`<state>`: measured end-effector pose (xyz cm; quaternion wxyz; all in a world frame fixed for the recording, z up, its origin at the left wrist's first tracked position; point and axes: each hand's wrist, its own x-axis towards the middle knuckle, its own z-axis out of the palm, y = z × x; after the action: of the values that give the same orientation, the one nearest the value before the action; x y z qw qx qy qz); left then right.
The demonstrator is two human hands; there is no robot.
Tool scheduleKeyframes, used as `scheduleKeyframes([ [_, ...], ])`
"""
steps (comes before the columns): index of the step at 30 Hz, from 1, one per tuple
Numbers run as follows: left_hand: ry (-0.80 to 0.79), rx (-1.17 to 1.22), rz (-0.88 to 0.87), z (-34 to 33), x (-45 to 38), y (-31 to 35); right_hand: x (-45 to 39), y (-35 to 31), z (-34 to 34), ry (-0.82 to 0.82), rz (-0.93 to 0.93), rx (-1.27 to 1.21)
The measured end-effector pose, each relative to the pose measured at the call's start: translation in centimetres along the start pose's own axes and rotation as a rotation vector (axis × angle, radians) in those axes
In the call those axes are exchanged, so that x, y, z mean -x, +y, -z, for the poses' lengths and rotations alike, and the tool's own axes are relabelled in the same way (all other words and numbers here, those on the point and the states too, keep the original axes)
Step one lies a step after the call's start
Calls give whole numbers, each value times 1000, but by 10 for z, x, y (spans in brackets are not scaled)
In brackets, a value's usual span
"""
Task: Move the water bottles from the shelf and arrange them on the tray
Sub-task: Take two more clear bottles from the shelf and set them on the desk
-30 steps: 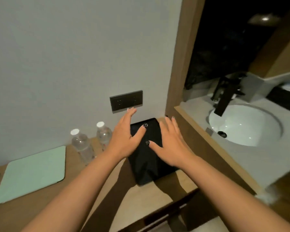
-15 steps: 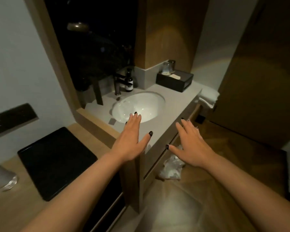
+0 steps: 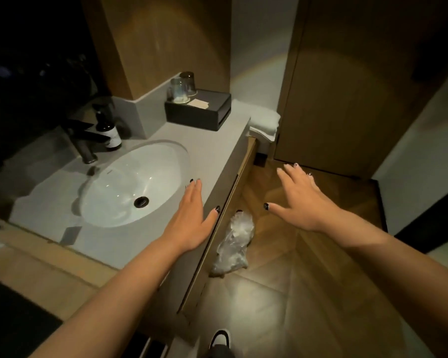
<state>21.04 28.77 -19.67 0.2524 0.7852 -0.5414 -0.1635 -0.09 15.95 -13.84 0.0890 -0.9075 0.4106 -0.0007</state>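
Hovering empty: left hand [image 3: 192, 220], right hand [image 3: 303, 202].

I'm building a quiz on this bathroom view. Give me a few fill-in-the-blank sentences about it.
1. Both the left hand and right hand are open and hold ____.
2. The glasses stand on a black ____.
3. The pump bottle stands beside the ____.
4. The folded towels are coloured ____.

Missing words: nothing; box; faucet; white
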Motion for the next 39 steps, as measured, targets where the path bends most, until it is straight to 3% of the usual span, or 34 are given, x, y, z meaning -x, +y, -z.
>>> scheduleKeyframes([
  [10, -134, -28, 10, -24, -190, -19, -163, 55, -5, -42, -135, -89],
  [20, -201, -77, -18, -46, -325, 3, -256, 129, -4, -97, -185, -146],
  [27, -161, -120, 0, -81, -436, 40, -344, 215, 3, -135, -105, -116],
  [34, -104, -44, 137, -124, -543, 90, -457, 328, 28, -230, -29, -174],
  [39, -101, 2, 162, -142, -606, 104, -524, 367, 36, -300, 50, -207],
])
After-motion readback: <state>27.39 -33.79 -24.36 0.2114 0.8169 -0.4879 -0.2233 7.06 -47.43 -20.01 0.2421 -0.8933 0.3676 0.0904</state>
